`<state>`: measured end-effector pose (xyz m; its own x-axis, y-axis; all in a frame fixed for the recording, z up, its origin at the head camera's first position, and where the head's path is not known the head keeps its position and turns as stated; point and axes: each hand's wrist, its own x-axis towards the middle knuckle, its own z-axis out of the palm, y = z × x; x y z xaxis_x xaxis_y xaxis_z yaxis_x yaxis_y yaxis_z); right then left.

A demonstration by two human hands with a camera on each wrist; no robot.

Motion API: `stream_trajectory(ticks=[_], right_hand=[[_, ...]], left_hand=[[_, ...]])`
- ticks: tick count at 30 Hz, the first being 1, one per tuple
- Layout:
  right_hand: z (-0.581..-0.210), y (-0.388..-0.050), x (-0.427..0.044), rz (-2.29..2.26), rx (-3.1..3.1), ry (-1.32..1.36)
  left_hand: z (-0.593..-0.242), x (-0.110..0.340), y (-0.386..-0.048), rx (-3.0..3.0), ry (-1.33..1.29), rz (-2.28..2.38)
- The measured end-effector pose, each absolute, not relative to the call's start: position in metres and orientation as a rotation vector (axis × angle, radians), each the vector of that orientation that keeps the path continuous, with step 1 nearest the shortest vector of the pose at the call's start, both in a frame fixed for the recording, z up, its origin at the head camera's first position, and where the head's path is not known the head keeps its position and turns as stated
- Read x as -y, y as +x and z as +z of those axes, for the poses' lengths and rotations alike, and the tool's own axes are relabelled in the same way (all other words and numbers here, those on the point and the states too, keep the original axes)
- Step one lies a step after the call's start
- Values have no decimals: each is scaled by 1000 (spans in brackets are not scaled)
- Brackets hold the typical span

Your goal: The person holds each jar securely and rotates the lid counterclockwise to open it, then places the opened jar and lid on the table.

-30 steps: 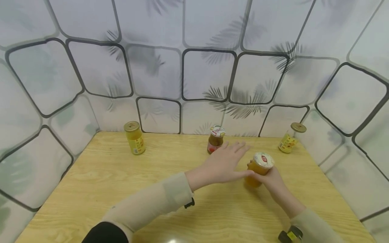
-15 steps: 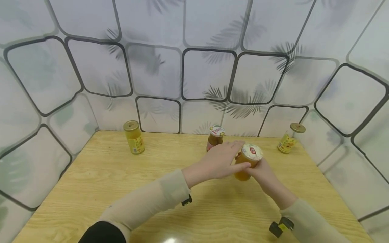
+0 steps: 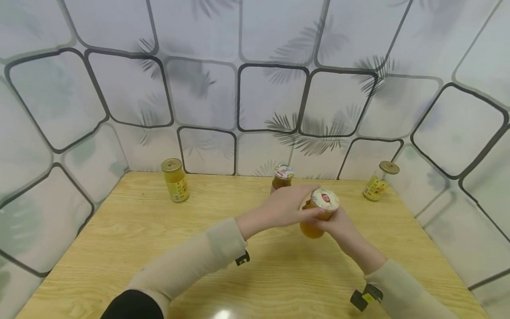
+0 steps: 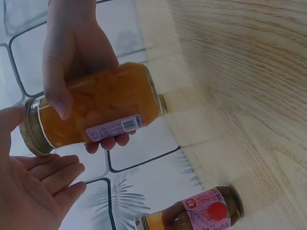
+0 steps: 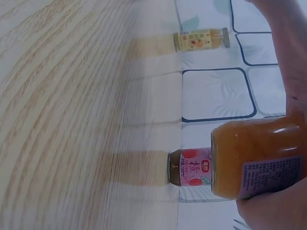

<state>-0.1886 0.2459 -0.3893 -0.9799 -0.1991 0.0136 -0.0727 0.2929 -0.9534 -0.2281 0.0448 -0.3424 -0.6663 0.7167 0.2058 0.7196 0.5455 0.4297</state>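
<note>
My right hand (image 3: 338,223) grips a glass jar (image 3: 312,228) of orange contents, held above the table and tilted. It has a pale printed lid with a red mark, and the left wrist view shows a purple label with a barcode. Around the lid end is my left hand (image 4: 36,191), its fingers spread and fairly straight. Its thumb reaches the lid's edge; whether the fingers touch the lid is hard to tell. Behind the left hand, a smaller brown jar (image 3: 282,175) with a pink label stands on the table, partly hidden in the head view.
A yellow-filled jar (image 3: 175,180) with a gold lid stands at the back left of the wooden table (image 3: 139,230). Another jar (image 3: 380,180) with a yellow label and gold lid stands at the back right. A patterned wall covering (image 3: 207,97) encloses the back and sides.
The right hand has brought the orange jar leftward and slightly up, toward the left hand. The left hand has shifted slightly left and now lies against or close beside the jar's lid.
</note>
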Motion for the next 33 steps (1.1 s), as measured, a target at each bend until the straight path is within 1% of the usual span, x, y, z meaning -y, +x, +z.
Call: stream_trajectory(ticks=[5,13,16,25,33], right_hand=[[-390,-189,-245,-1808,-2388,-369],[-389,-191,-240,-1714,-2373,-457],[-390,-193,-238,-1699,-2380,-496],[-393,-200,-232,-1758,-2357,-525],[-392,-198,-227,-1763,-2342,-507]], left_hand=[[-342,-41,-237,2730,-1389,-921],[-342,-34,-254,2639,-1757,-1328],[-342,-32,-259,2593,-1843,-1443],[-338,-30,-261,2579,-1741,-1524],[-340,-26,-255,2568,-1674,-1546]])
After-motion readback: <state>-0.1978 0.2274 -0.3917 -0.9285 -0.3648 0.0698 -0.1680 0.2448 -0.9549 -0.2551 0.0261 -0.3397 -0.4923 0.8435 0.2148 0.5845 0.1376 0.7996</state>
